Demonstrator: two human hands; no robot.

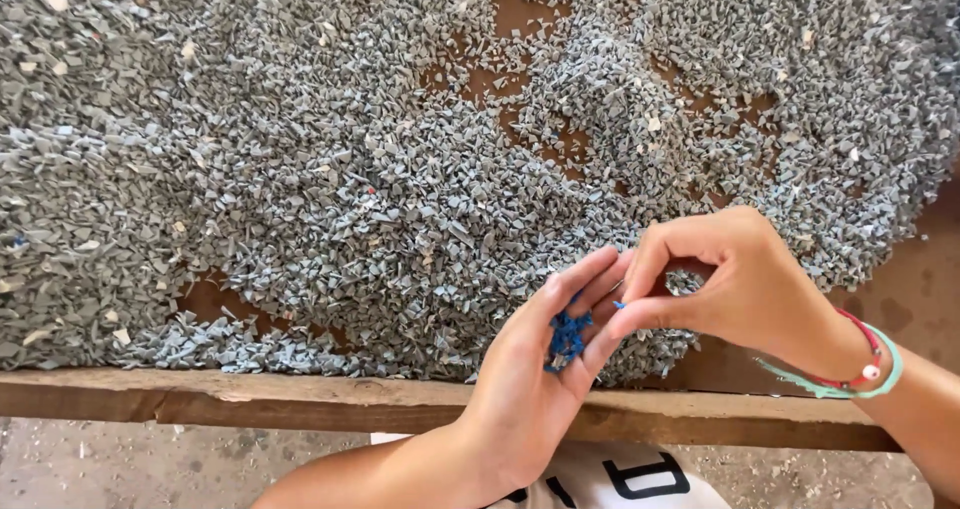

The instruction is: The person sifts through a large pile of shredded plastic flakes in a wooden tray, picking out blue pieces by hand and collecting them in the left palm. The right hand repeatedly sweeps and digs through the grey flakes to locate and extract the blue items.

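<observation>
- The left hand (535, 369) was cupped palm up just above the wooden rail (300, 401), its fingers held together and slightly curled around a small heap of blue chips (566, 337) lying in the hollow of the palm.
- The right hand (735, 284) hovered just beside the left fingertips, thumb and forefinger pressed together in a pinch; a tiny blue fleck (619, 305) showed at the pinch, just beside the left fingers, though whether it was gripped could not be told.
- The other right fingers were curled, forming a ring with the thumb.
- On the right wrist sat a red cord bracelet (862, 354) with a white bead and a pale green band (880, 379).
- Grey plastic chips (300, 169) covered most of the brown board (520, 14), with bare patches near the top middle and at the right edge.
- A few pale and whitish flakes (57, 1) lay scattered among the grey.
- The rail ran along the near edge of the board; below it showed a dusty floor (150, 464) and a piece of white cloth with black marks (610, 479).
- Open board lay to the right of the right hand.
</observation>
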